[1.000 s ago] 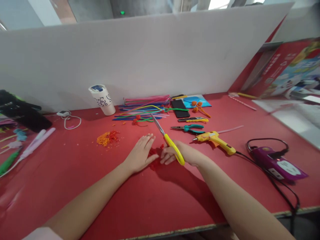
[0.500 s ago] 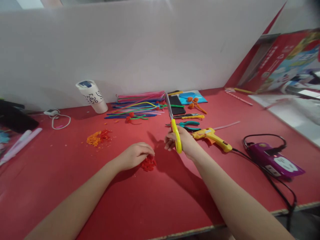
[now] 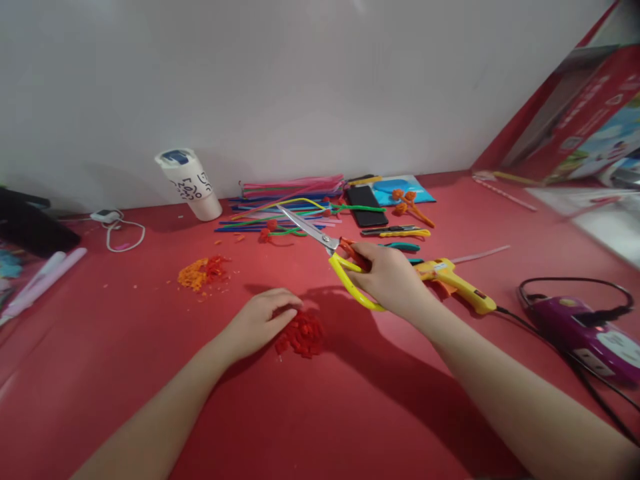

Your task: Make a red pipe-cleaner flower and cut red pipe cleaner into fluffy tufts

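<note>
Scissors (image 3: pixel 327 242) in right hand (image 3: pixel 393 273); left hand (image 3: pixel 260 325) at red clippings (image 3: pixel 306 335).

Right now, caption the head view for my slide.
Right hand holding scissors, left hand at red clippings on a red table.

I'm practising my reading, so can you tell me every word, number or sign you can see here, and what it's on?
No word or number can be read for sure.
White tumbler with a blue patch on its lid: black letter-like marks, too blurred to read.
Red cardboard box with a colourful picture: white characters, too blurred to read.
Yellow plastic glue gun: pale label, too small to read.
</note>
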A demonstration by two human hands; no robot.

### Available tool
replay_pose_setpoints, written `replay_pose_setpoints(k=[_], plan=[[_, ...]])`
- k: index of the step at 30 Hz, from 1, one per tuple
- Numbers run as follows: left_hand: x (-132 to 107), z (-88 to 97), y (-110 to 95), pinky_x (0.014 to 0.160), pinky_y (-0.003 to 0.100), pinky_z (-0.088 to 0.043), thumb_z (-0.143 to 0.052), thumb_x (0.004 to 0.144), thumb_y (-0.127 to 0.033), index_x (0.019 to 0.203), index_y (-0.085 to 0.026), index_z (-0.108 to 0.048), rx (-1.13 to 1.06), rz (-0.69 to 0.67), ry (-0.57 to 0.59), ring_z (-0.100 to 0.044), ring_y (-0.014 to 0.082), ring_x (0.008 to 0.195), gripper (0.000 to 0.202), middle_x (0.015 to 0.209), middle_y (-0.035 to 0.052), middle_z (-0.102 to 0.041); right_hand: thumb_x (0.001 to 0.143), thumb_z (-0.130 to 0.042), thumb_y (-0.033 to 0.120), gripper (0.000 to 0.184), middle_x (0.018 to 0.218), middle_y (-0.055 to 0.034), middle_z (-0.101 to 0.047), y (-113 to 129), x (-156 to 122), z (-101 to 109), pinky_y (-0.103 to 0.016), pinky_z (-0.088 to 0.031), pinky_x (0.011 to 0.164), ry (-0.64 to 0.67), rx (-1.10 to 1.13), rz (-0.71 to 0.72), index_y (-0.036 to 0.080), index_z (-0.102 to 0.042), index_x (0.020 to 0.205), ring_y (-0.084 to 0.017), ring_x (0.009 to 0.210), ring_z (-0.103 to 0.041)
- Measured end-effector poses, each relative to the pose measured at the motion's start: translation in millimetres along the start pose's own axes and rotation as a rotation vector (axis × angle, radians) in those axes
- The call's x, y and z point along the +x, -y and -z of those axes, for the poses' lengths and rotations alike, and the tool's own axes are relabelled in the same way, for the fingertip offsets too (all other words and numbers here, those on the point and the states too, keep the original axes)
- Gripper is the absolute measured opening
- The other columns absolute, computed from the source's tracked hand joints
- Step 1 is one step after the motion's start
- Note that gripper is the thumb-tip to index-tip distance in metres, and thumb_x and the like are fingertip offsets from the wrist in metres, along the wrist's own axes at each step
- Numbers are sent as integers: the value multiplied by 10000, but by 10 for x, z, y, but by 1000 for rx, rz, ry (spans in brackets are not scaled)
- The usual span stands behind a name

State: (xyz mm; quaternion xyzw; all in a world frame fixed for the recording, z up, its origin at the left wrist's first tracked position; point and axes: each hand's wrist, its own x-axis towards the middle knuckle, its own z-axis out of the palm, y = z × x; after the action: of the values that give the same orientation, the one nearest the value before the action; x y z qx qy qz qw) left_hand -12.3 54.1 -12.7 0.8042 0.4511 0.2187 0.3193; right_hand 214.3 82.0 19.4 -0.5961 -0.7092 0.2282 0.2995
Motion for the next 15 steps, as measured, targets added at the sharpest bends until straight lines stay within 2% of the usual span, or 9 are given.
replay_pose_setpoints(k=[2,5,9,12,15], plan=[[-32,29,25,839,322,-433,-425,835,-247,927,-196,-627,-21,26,-46,-566,175,911,227,971,46,-630,672,-505,265,96,594,33,-488,-100,-35,-80,-215,-251,485,36,-43,-18,177,-525,705,-103,545,-404],[-54,36,33,891,342,-414,-432,845,-261,998,-204,-611,32,3,-72,-542,185,994,242,1064,59,-609,674,-509,290,122,562,28,-489,-215,-91,-180,-210,-263,461,124,-39,-64,171,-513,649,-108,523,-414],[-57,-112,-64,980,417,-333,-455,847,-273,1106,-239,-572,195,-237,40,-425,225,1160,286,1229,84,-529,656,-520,271,92,579,21,-541,-186,-143,-210,-208,-301,471,181,-31,-84,182,-521,682,-124,538,-468],[-68,-213,-157,927,388,-379,-432,855,-213,989,-216,-625,231,-329,141,-487,206,1061,234,1112,94,-580,628,-523,235,109,635,7,-592,-128,-180,-229,-210,-347,504,190,26,-97,190,-541,725,-141,580,-515],[-88,-215,-191,823,340,-430,-445,840,-185,880,-194,-638,185,-298,173,-538,180,900,198,920,79,-617,620,-518,219,137,639,16,-589,-135,-205,-283,-205,-348,496,172,72,-104,196,-548,752,-137,570,-512]])
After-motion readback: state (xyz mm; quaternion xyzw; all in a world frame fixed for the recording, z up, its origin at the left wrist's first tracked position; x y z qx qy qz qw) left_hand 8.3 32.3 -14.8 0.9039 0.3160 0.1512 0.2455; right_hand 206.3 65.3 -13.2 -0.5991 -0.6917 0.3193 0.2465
